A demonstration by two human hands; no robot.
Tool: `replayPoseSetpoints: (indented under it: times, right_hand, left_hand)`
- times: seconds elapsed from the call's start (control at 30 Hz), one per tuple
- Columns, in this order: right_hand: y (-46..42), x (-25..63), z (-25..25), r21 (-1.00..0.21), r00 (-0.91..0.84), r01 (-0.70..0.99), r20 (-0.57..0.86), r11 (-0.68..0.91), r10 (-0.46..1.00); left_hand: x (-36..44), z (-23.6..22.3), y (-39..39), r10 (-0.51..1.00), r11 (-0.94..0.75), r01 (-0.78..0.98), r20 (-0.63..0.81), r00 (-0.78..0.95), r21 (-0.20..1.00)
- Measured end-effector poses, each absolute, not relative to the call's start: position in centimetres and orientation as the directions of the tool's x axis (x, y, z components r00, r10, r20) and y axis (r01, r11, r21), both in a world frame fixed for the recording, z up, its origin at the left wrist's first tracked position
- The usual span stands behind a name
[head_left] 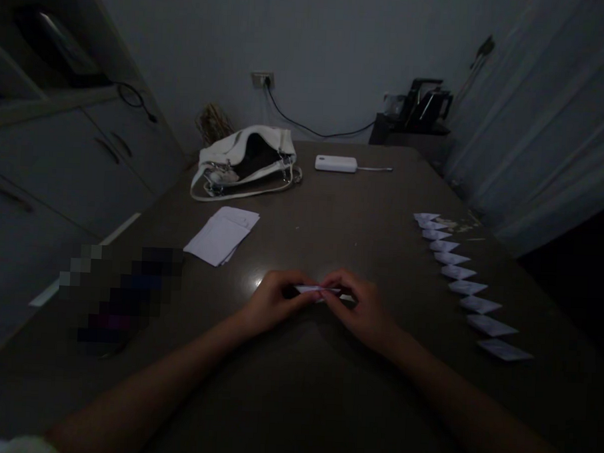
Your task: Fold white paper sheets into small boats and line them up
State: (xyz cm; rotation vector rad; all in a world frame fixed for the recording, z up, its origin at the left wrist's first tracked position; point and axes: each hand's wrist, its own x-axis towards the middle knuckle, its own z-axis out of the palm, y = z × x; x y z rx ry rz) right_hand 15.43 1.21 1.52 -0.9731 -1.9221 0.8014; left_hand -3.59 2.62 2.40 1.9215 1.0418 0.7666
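Note:
Between my two hands, low over the middle of the table, is a small folded piece of white paper [306,289]. My left hand [277,299] pinches its left part between thumb and fingers. My right hand [354,305] pinches it from the right, and the fingertips of both hands meet at its centre. Much of the paper is hidden behind the fingers. To the right, a row of several folded paper pieces [468,287] with pointed ends runs along the table. A stack of white paper sheets [222,235] lies to the left, beyond my left hand.
An open white handbag [245,160] sits at the back left of the dark table [327,221]. Right of it lies a white power bank [335,164] with a short cable. A kettle [434,107] stands behind the table. Something pixelated [129,292] is at the left.

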Motion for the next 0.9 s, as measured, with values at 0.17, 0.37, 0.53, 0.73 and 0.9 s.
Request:
replayPoseSetpoints:
  times: [0.17, 0.37, 0.53, 0.73, 0.9]
  right_hand:
    - [1.13, 15.34, 1.72, -0.800, -0.383, 0.325, 0.376, 0.504, 0.844]
    - [1.09, 15.36, 1.55, -0.807, -0.385, 0.315, 0.372, 0.500, 0.844]
    - [1.13, 15.38, 1.71, -0.826, -0.437, 0.363, 0.257, 0.431, 0.862]
    - [1.14, 15.46, 1.73, -0.840, -0.443, 0.392, 0.185, 0.375, 0.877]
    - [1.11, 15.38, 1.73, -0.885, -0.429, 0.349, 0.140, 0.306, 0.893]
  left_hand:
    - [-3.49, 2.54, 2.45, 0.878, -0.337, 0.397, 0.132, 0.460, 0.854]
    - [-3.51, 2.54, 2.38, 0.871, -0.330, 0.408, 0.107, 0.480, 0.851]
    - [-3.59, 2.86, 2.48, 0.884, -0.326, 0.423, 0.114, 0.453, 0.846]
    - [-3.50, 3.11, 2.40, 0.880, -0.314, 0.397, 0.107, 0.463, 0.862]
    - [-3.45, 2.83, 2.40, 0.881, -0.301, 0.403, 0.089, 0.465, 0.864]
